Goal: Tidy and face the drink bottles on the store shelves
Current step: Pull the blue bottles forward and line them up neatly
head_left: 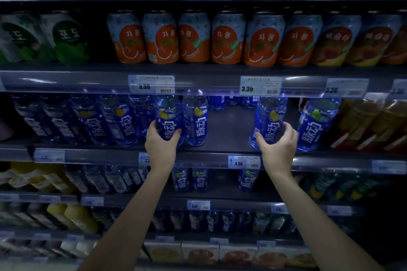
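Note:
Blue drink bottles with white lettering stand in a row on the middle shelf (220,149). My left hand (161,142) grips the lower part of one blue bottle (168,116) near the shelf's front edge, with another bottle (196,119) right beside it. My right hand (278,142) is wrapped around a second blue bottle (269,116) further right. Both held bottles stand upright with labels facing out. A bare gap of shelf lies between them, with more bottles (233,102) set far back in it. One more blue bottle (317,123) stands to the right.
Orange and green cans (193,37) fill the shelf above. Amber bottles (370,125) stand at the right of the middle shelf. Price tags (243,161) line the shelf edges. Lower shelves hold more blue bottles (199,179), yellow drinks (72,215) and cartons (200,252).

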The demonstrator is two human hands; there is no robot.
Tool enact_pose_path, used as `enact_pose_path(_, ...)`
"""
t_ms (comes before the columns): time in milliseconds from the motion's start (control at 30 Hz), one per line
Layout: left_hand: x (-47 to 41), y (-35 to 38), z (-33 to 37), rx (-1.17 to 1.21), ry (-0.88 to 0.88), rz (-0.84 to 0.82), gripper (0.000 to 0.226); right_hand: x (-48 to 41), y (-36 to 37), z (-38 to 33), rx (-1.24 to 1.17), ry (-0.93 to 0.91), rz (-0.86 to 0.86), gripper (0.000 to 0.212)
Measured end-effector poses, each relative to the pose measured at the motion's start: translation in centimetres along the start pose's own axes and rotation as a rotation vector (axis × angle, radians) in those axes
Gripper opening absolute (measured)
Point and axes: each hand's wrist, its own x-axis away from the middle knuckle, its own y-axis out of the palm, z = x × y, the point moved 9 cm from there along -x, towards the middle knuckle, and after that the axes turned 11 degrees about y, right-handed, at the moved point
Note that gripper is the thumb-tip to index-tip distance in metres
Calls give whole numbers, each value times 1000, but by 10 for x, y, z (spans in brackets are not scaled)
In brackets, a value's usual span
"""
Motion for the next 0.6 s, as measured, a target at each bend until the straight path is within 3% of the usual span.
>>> enact_pose_path(167, -1, 1, -1, 12, 7, 1, 80, 36, -5, -22, -12, -168, 113, 59)
enact_pose_path(333, -4, -1, -3, 12, 4, -13, 80, 67, 38, -39, -40, -210, -101, 49)
enact_pose_path(600, -8, -7, -9, -26, 31, -88, 79, 85, 117, -69, -57, -147, -346, 63)
